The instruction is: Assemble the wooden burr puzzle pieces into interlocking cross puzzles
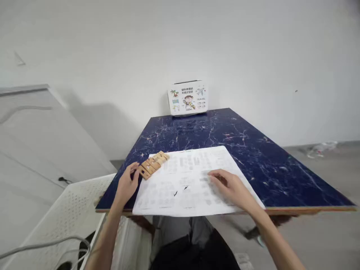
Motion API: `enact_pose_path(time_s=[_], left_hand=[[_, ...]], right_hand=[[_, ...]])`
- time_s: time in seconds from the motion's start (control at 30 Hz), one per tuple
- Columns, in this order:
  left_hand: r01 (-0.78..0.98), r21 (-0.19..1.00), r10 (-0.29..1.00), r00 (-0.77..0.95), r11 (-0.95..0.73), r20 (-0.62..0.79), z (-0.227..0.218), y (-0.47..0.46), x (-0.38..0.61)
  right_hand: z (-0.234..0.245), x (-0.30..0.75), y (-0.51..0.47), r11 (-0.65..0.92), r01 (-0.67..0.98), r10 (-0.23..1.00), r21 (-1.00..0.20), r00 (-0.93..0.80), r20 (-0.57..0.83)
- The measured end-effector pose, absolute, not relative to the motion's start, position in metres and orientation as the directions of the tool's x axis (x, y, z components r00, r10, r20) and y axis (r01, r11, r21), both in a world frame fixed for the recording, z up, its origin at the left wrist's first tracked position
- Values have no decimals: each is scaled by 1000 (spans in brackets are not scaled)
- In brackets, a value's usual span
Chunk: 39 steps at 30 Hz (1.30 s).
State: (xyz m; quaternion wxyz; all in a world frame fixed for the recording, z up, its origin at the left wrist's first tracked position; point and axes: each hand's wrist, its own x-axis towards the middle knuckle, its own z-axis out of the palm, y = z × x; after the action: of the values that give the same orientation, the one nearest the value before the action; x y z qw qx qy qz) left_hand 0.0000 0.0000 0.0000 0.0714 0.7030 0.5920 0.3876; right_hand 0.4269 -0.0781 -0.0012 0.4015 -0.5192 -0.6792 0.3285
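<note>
Backed by a pale wall (253, 67), a dark blue, white-veined tabletop (191, 131) is being partly covered at its near edge by a white sheet (165, 202). Just left of the sheet, the left hand (128, 185) is being held half open, fingers bent and thumb apart, with nothing seen in its grasp. Over the sheet's right half, the right hand (229, 185) is being kept loosely curled, thumb and forefinger close together; whether anything small is being pinched cannot be told.

Several flat, golden-brown wooden pieces (152, 165), some showing dark cut-outs, are being lined up in a slanting row. Its near end is lying just beside the left fingertips, contact being unclear, and its far end is pointing away to their right, onto the sheet. Between the hands, two tiny dark shapes (176, 194) are being shown on the faintly printed paper, nearer the right hand. Well beyond both hands, a white case (188, 98) printed with "TRAVEL" is being stood by the wall.
</note>
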Motion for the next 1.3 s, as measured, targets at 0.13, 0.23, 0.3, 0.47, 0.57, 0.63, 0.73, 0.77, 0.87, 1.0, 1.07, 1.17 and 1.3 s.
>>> enact_pose_path(time_s=[0.13,0.23,0.3,0.47,0.57,0.63,0.73,0.77,0.87,1.0,1.07,1.17,1.3], left_hand=[[775,556,894,26,-300,447,-1,-1,1],[783,539,900,59,-310,432,0,-2,2],[793,527,903,68,-307,424,1,-3,3],[810,503,904,76,-302,420,4,-5,5],[809,506,903,68,-299,425,4,-5,5],[808,509,903,63,-297,426,4,-5,5],[799,521,901,56,-299,431,4,-5,5],[796,526,900,50,-298,434,4,-5,5],[794,534,897,31,-289,440,5,-6,7],[829,478,888,46,-290,458,12,-7,16],[858,421,886,79,-294,457,18,-7,24],[890,328,888,156,-316,433,25,-1,37],[919,243,894,195,-310,403,27,9,45]], right_hand=[[-2,427,-79,245,451,969,-858,-138,204],[-2,427,-79,253,456,967,-853,-133,216],[-2,426,-79,260,465,966,-846,-127,227],[-1,426,-80,263,474,965,-840,-130,229],[-1,426,-80,266,475,964,-838,-128,233],[-1,426,-80,270,475,963,-837,-122,241],[-2,426,-80,274,473,962,-838,-119,247],[-2,426,-80,277,470,961,-838,-119,251],[-2,426,-80,284,462,959,-840,-122,257],[0,426,-80,283,458,959,-843,-127,253],[1,425,-79,285,451,959,-846,-131,253],[2,425,-79,283,447,959,-848,-128,253],[1,425,-79,279,448,960,-850,-127,249]])
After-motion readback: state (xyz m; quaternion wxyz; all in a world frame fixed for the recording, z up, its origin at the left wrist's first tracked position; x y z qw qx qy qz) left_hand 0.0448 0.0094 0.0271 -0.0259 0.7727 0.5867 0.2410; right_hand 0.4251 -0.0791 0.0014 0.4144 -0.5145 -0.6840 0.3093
